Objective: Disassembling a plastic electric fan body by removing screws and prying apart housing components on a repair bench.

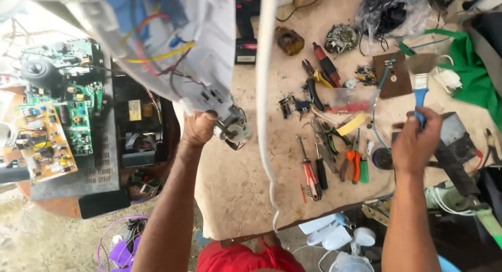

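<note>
Between the fingers of the right hand (pixel 417 141), curled shut, sits the blue handle of a paintbrush (pixel 420 94), bristles pointing away, ready for dusting. Up and to the left, the left hand (pixel 197 128) grips the lower edge of a white appliance shell (pixel 172 47), lifted off the table (pixel 235 183) and tilted so its coloured wires and small motor (pixel 232 128) face the person. A white cord (pixel 265 120) hangs down just right of those fingers. Below the brush lie screwdrivers (pixel 312 170) and orange pliers (pixel 351 165); far left sit circuit boards (pixel 44 141).
</note>
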